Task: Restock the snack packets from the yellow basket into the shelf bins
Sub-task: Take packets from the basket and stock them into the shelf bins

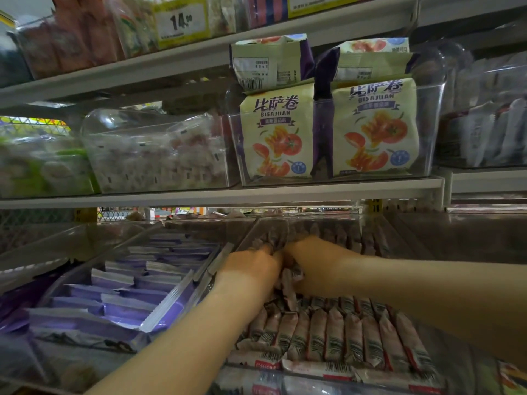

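Note:
Both hands reach into a clear plastic shelf bin (285, 374) on the lowest shelf, filled with several small pinkish-white snack packets (336, 334) standing in rows, barcodes up. My left hand (251, 266) and my right hand (313, 258) meet in the bin's middle, fingers curled down among the snack packets, gripping a bunch between them. The fingertips are hidden by the packets. The yellow basket is out of view.
Left of this bin stands another clear bin with purple packets (128, 292). On the shelf above sit a bin of green Bisajuan bags (373, 126), a bin of small wrapped sweets (154, 155) and a grey shelf edge (256, 195) close overhead.

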Motion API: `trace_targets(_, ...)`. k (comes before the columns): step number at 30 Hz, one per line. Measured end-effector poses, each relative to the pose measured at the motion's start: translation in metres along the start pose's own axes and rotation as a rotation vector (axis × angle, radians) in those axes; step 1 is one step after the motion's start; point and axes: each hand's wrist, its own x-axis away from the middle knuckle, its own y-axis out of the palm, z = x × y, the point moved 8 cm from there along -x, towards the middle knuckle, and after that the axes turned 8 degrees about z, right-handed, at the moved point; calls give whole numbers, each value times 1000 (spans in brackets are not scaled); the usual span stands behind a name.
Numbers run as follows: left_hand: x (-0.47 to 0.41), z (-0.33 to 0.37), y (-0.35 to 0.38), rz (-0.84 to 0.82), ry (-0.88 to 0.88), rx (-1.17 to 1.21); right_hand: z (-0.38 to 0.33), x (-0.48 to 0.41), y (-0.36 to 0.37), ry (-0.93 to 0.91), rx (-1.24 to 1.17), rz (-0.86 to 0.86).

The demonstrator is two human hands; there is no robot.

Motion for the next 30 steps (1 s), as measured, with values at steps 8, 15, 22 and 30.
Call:
trace_targets(8, 2, -1, 2, -86, 8, 3, 10, 8, 14, 81, 69, -151)
trace_targets(15, 34, -6, -26, 132, 61, -87, 6, 31, 13, 80, 6, -236)
trace_targets(22, 129, -36, -84, 794, -52, 352, -63, 68, -44, -167, 11, 364)
trace_targets(30, 316, -105, -3, 820, -486, 396, -234, 105, 39, -464, -323, 340)
